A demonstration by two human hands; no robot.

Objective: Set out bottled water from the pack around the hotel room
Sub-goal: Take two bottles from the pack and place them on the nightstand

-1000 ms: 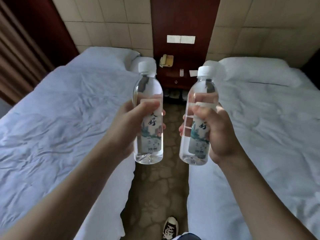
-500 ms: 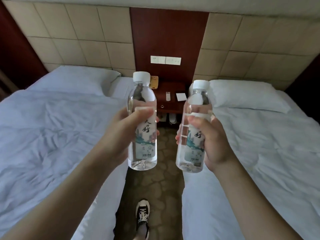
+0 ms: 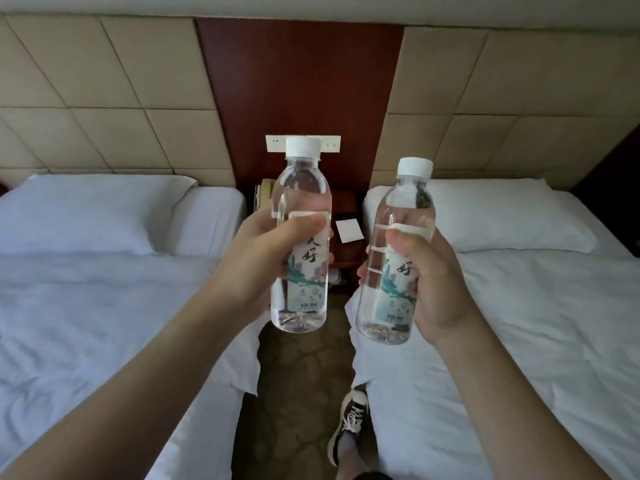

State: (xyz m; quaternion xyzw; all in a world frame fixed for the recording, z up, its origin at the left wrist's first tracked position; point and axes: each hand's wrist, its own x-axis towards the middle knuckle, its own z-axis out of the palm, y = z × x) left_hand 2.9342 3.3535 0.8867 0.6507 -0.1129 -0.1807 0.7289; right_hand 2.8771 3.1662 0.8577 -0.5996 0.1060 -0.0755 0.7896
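I hold two clear water bottles with white caps and pale printed labels, both upright in front of me. My left hand [image 3: 258,258] grips the left bottle [image 3: 302,188] around its middle. My right hand [image 3: 434,285] grips the right bottle [image 3: 410,202], which sits slightly lower and tilts a little to the left. Behind the bottles, between the two beds, stands a dark wooden nightstand [image 3: 348,206], mostly hidden by the left bottle. The pack is not in view.
A white bed [image 3: 86,306] lies on the left and another white bed [image 3: 519,323] on the right, with a narrow patterned carpet aisle [image 3: 298,386] between them. A white card [image 3: 349,231] and a beige telephone [image 3: 266,194] sit on the nightstand. My shoe [image 3: 348,424] stands in the aisle.
I have walked forward along the aisle; the nightstand and headboard wall are closer and higher in view. Both bottles stay gripped and have risen toward the nightstand.
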